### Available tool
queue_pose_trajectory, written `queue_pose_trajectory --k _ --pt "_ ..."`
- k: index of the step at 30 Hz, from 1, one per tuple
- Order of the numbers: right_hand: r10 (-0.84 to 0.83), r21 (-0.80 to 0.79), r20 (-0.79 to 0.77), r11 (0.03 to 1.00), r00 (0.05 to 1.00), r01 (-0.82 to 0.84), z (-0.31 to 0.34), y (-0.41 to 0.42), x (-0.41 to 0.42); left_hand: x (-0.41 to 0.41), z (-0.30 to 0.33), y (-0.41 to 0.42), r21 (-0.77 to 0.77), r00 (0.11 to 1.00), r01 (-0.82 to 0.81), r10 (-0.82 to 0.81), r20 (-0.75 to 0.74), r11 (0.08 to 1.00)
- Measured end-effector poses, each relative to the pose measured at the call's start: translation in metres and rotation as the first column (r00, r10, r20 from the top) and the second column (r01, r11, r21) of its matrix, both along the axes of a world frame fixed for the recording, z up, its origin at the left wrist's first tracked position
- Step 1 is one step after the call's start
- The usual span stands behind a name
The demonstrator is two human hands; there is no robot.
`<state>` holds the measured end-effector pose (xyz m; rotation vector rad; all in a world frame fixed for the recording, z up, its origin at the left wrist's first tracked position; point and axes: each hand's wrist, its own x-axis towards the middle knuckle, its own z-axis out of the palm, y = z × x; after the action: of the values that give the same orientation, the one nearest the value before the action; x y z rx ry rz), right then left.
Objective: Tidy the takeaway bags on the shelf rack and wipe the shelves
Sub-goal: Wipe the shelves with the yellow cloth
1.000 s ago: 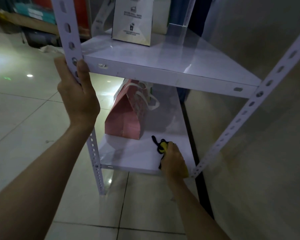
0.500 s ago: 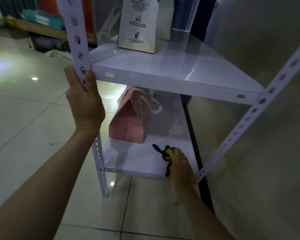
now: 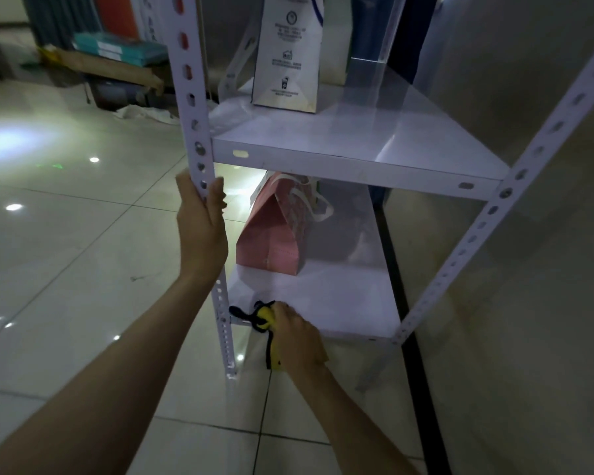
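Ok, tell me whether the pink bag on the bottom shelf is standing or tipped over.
Standing. The pink bag rests on its flat base on the bottom shelf, with its white handles at the top.

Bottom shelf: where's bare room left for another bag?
On the bottom shelf, bare surface runs to the right of the pink bag and in front of it, up to the right post. The front-left corner is crowded: the right hand holds the yellow cloth there.
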<state>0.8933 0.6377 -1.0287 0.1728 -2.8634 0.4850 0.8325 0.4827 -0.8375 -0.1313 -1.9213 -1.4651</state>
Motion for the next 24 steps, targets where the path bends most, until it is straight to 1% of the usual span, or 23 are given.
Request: queue_pose_trajectory --k 2,4,6,7,8,10,11,12,14,15,16,17,18,19,21,22,24 --pt "0.045 -0.014 0.037 0.999 0.998 -0.045 0.01 -0.007 0.019 0.013 -0.013 -0.004 0.0 0.994 0.025 -0.025 0.108 1.0" --pt "0.063 -0.145 0.154 0.989 0.986 -0.041 0.019 -0.009 0.041 0.03 -0.022 -0.01 -0.021 0.977 0.048 -0.042 0.209 0.999" --pt "0.049 -0.267 0.19 0.964 0.981 0.004 0.025 -0.006 0.065 0.053 -0.031 -0.017 -0.051 0.938 0.07 -0.048 0.342 0.996" --pt "0.034 -0.319 0.184 0.947 0.982 0.027 0.031 -0.005 0.078 0.066 -0.039 -0.021 -0.078 0.9 0.084 -0.042 0.434 0.993" --pt "0.022 -0.36 0.172 0.932 0.985 0.042 0.038 -0.004 0.092 0.083 -0.045 -0.023 -0.097 0.841 0.111 -0.042 0.54 0.989" --pt "0.011 -0.407 0.138 0.912 0.99 0.046 0.048 -0.001 0.117 0.12 -0.058 -0.022 -0.076 0.663 0.224 -0.095 0.742 0.972" --pt "0.001 -0.421 0.126 0.906 0.992 0.053 0.055 0.0 0.13 0.141 -0.064 -0.018 -0.05 0.576 0.294 -0.135 0.806 0.954" --pt "-0.013 -0.435 0.114 0.898 0.993 0.062 0.062 -0.001 0.141 0.164 -0.066 -0.014 -0.022 0.515 0.348 -0.171 0.84 0.937" --pt "-0.039 -0.456 0.077 0.887 0.996 0.069 0.074 -0.003 0.164 0.206 -0.063 -0.006 0.057 0.471 0.362 -0.235 0.85 0.931" --pt "-0.05 -0.463 0.061 0.884 0.997 0.073 0.081 -0.005 0.175 0.225 -0.058 -0.002 0.156 0.451 0.332 -0.301 0.84 0.93" --pt "-0.064 -0.475 0.048 0.876 0.997 0.079 0.087 -0.007 0.186 0.241 -0.055 0.001 0.287 0.418 0.295 -0.393 0.819 0.912" --pt "-0.08 -0.488 0.035 0.868 0.996 0.086 0.093 -0.009 0.197 0.255 -0.053 0.004 0.409 0.393 0.267 -0.486 0.78 0.873" --pt "-0.098 -0.492 0.02 0.865 0.995 0.095 0.099 -0.012 0.207 0.269 -0.052 0.006 0.494 0.381 0.266 -0.561 0.735 0.828" --pt "-0.112 -0.485 0.008 0.868 0.994 0.102 0.105 -0.014 0.218 0.281 -0.053 0.008 0.543 0.383 0.274 -0.608 0.695 0.793" --pt "-0.111 -0.453 0.004 0.886 0.994 0.101 0.116 -0.019 0.238 0.296 -0.056 0.012 0.571 0.386 0.308 -0.649 0.656 0.761" --pt "-0.081 -0.447 0.027 0.89 0.996 0.085 0.119 -0.02 0.247 0.302 -0.055 0.013 0.552 0.4 0.328 -0.642 0.654 0.767" --pt "0.048 -0.508 0.088 0.861 0.995 0.003 0.124 -0.016 0.263 0.311 -0.051 0.012 0.507 0.456 0.337 -0.609 0.649 0.793"
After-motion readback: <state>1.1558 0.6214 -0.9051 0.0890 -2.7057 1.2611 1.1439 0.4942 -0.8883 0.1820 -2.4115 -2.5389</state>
